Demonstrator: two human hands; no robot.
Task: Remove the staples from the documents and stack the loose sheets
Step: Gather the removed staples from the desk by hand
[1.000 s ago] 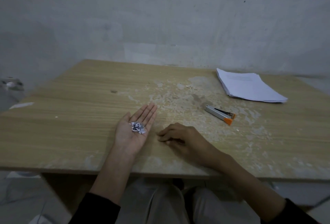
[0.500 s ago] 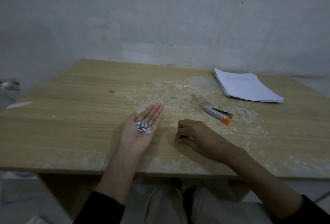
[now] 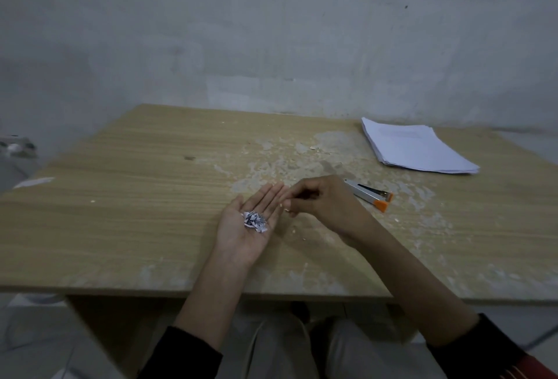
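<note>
My left hand (image 3: 241, 233) lies palm up on the wooden table (image 3: 120, 203), fingers straight, carrying a small heap of pulled staples and paper scraps (image 3: 255, 221). My right hand (image 3: 326, 203) hovers just right of the left fingertips, its fingers curled, thumb and forefinger pinching what looks like a tiny pale scrap (image 3: 282, 205). A stack of loose white sheets (image 3: 416, 149) lies at the back right of the table. A silver stapler with an orange end (image 3: 370, 194) lies between the stack and my right hand, partly hidden behind my knuckles.
The tabletop's middle is worn and flaky, with a few tiny crumbs (image 3: 294, 231) near my right wrist. A grey wall stands close behind the table. A white strip (image 3: 33, 182) and a small object (image 3: 15, 146) lie off the left edge.
My right hand lifted off the table and moved left and away from me, up to the left hand's fingertips. The left hand stayed palm up, holding the heap.
</note>
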